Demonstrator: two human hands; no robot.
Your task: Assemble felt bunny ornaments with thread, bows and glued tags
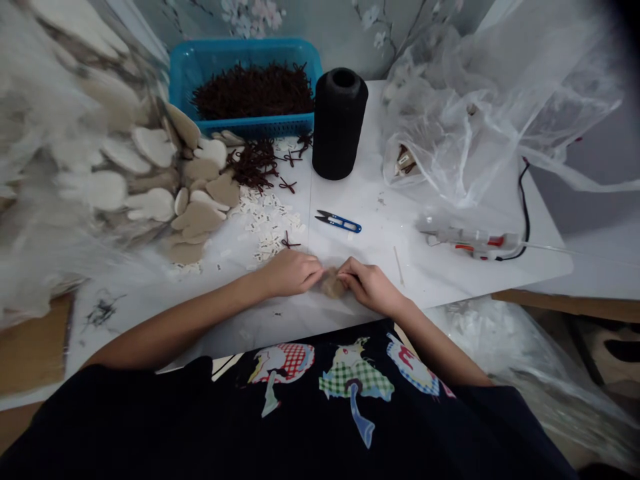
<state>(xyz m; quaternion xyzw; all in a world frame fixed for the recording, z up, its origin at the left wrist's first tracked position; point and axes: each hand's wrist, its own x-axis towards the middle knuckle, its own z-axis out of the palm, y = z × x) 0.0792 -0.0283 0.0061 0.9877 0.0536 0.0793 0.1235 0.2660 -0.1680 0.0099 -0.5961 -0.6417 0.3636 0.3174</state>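
Note:
Close to the table's front edge, a small tan piece, soft-looking and blurred, sits between my two hands. My right hand is closed, pinching the piece's right side between thumb and fingers. My left hand is closed too, its fingertips at the piece's upper left edge; what they pinch is too small to make out. Just beyond the left hand lies a dark brown bow. Blue thread snips rest farther back, touched by neither hand.
Small white labels are scattered beside felt animal shapes at left. A blue basket holds many brown bows, next to a black thread cone. A glue gun with its cord and a clear plastic bag occupy the right.

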